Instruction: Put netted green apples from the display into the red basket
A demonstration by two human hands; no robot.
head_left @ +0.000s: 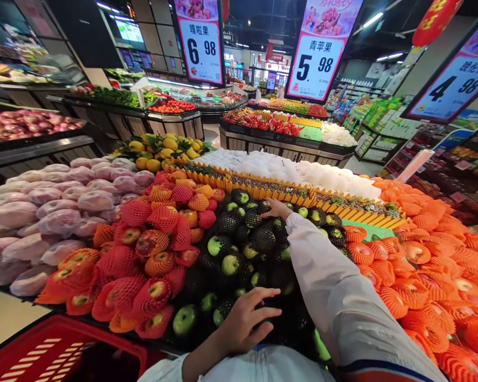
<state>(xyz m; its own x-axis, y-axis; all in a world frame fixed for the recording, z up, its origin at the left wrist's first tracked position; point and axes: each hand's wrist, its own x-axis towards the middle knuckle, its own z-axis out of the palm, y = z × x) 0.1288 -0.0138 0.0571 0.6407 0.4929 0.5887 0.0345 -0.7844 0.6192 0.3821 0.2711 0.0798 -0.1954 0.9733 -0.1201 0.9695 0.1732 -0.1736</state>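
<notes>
Green apples in black foam nets (231,264) lie heaped in front of me. Across the far part of this heap stretches my right arm, in a pale sleeve. At its end, my right hand (278,208) has its fingers and thumb around a black-netted green apple (264,206) near the back edge; the fingertips are partly hidden. My left hand (245,321) hovers over the near side of the heap, fingers spread, with nothing in it. Close by its wrist is a bare-topped green apple (184,319).
Red-netted apples (153,265) and wrapped pink fruit (51,212) are piled at left, orange-netted fruit (430,281) at right. A yellow divider (271,190) runs behind the green apples, with white-wrapped fruit (263,164) beyond. A red basket (63,345) stands lower left. Price screens (316,58) hang above.
</notes>
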